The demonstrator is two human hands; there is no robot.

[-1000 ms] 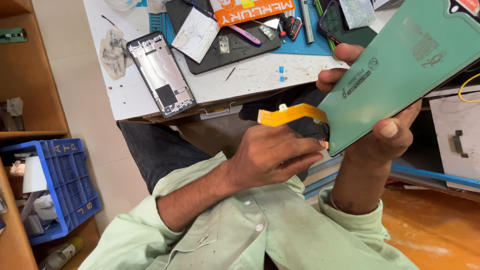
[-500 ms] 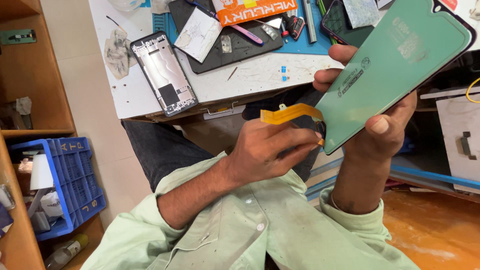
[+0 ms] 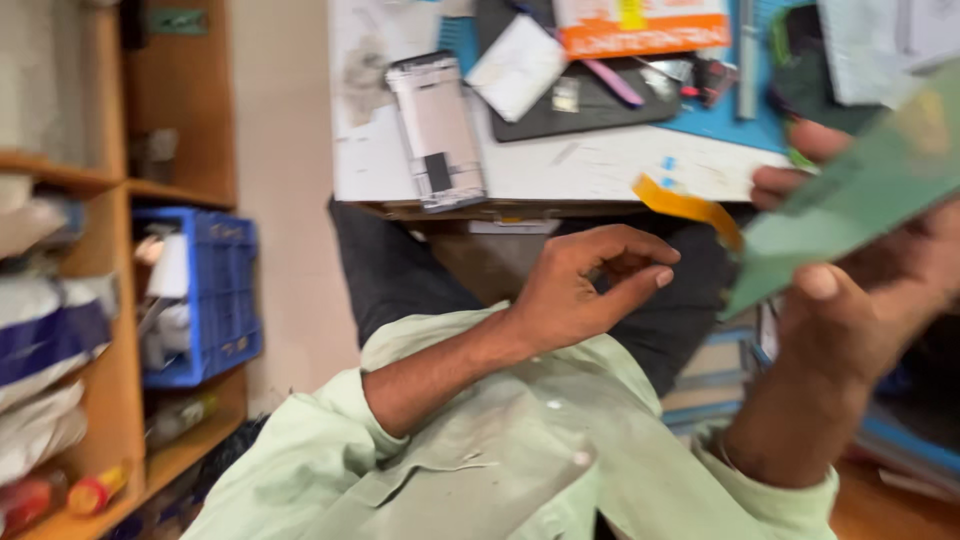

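My right hand (image 3: 850, 320) grips a thin green-backed phone screen panel (image 3: 860, 200) at the right, with the thumb on its near edge and the fingers behind it. An orange flex ribbon (image 3: 685, 205) hangs from the panel's left corner. In the middle of the view, over my lap, my left hand (image 3: 590, 290) has its fingers loosely curled and apart. It holds nothing and sits just below and left of the ribbon, without touching it. The frame is blurred by motion.
A bare phone frame (image 3: 437, 130) lies on the white worktable (image 3: 560, 175), with a dark mat (image 3: 590, 105), an orange box (image 3: 640, 25) and small tools behind. At the left, a wooden shelf (image 3: 120, 190) holds a blue crate (image 3: 215, 300) and bags.
My left hand has let go of the orange ribbon and dropped slightly down and left. The panel has swung further right and partly out of view.
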